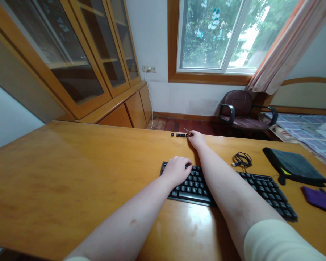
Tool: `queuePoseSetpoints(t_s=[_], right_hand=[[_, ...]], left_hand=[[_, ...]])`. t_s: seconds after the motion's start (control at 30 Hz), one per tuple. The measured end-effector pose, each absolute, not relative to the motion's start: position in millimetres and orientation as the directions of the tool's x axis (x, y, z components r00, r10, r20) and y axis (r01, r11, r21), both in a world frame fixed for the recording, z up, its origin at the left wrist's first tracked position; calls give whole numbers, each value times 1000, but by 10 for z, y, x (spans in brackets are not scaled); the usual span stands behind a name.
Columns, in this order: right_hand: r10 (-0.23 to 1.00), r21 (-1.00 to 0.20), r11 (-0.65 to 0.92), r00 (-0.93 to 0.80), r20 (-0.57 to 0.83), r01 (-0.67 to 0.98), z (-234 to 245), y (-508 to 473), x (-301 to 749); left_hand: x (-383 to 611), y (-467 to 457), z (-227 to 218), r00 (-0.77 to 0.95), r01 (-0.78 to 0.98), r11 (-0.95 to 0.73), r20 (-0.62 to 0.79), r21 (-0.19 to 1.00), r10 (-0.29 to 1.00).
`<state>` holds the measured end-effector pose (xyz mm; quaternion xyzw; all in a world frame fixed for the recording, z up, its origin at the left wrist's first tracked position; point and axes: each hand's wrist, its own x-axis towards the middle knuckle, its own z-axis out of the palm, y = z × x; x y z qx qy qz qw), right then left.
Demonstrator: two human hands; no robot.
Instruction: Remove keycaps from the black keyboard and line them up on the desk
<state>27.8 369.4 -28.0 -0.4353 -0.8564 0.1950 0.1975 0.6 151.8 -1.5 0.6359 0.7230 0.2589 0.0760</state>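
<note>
A black keyboard lies on the wooden desk, its middle covered by my right forearm. Over its upper left keys rests my left hand, fingers loosely bent and thumb apart, gripping nothing. My right hand reaches to the desk's far edge, closed around a small tool with a thin metal tip and a reddish part; its exact kind is too small to make out. Just left of that hand, several black keycaps sit in a row, and a single keycap stands a little apart from them.
Right of my right forearm lie a coiled black cable, a dark grey pouch and a purple cloth item. Beyond the desk stand an armchair, a bed and a glass-door cabinet.
</note>
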Motion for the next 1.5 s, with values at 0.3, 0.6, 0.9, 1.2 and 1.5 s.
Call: queuePoseSetpoints(t_s=[0.3, 0.6, 0.9, 1.2, 1.5], right_hand=[[814, -479, 561, -554, 173, 675, -274, 3682, 271], [812, -463, 567, -556, 177, 681, -288, 3682, 275], [810, -464, 568, -560, 171, 680, -289, 3683, 274], [808, -477, 573, -559, 188, 667, -288, 3686, 275], [801, -663, 580, -482, 356, 474, -194, 3654, 313]], left_hand=[[11, 1522, -2, -176, 892, 79, 182, 444, 967], [10, 1522, -14, -175, 894, 74, 192, 442, 966], [9, 1517, -3, -173, 896, 73, 194, 438, 966], [10, 1519, 1, -173, 894, 75, 185, 443, 967], [2, 1513, -17, -167, 897, 61, 206, 439, 964]])
